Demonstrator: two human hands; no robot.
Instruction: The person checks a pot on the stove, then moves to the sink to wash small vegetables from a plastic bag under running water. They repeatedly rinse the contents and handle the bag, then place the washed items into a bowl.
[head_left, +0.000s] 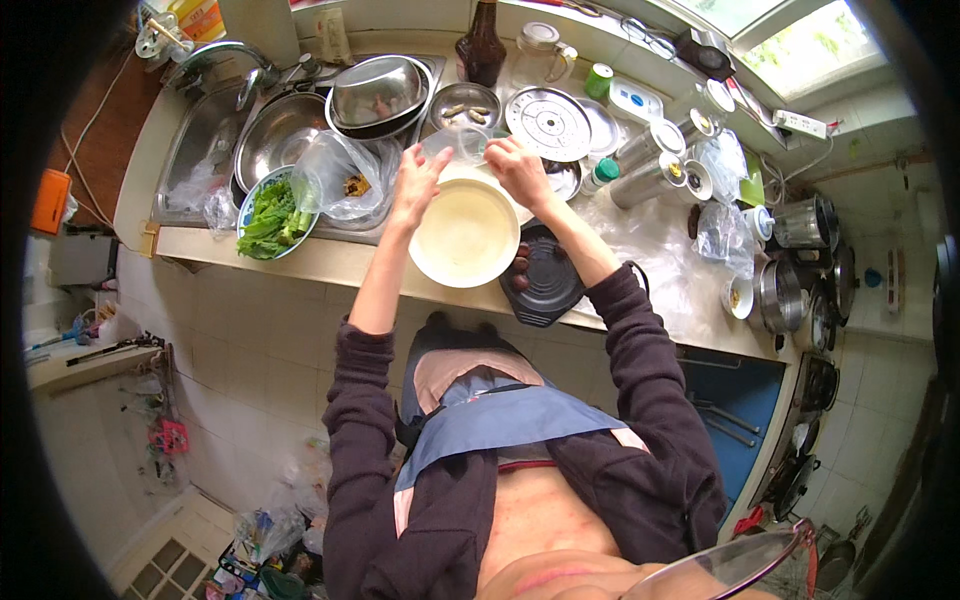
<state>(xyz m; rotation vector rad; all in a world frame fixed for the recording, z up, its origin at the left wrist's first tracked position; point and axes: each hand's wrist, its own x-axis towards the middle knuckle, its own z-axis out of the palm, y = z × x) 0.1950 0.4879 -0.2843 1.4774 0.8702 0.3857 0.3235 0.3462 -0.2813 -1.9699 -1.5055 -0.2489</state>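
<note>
A wide cream bowl (465, 234) stands near the counter's front edge, holding what looks like a pale liquid or a bare pale bottom. Above its far left rim is my left hand (418, 184), thumb and fingers raised. My right hand (519, 171) is over the far right rim, fingers curled and pinched at the edge of a clear, see-through item (471, 144). This item spans the gap between both hands; whether it is a bag or a cup is hard to tell. Whether my left fingers grip it is unclear. Right of the bowl, several dark round pieces (520, 268) rest on a black tray (551, 281).
Left are a bowl of leafy greens (274, 214), a plastic bag (341, 180) and a sink (196, 142) with a steel basin (270, 139). Behind stand a dark bottle (481, 49), a steel dish (465, 109) holding several pieces, and a perforated steamer plate (549, 124). Jars (649, 180) stand right.
</note>
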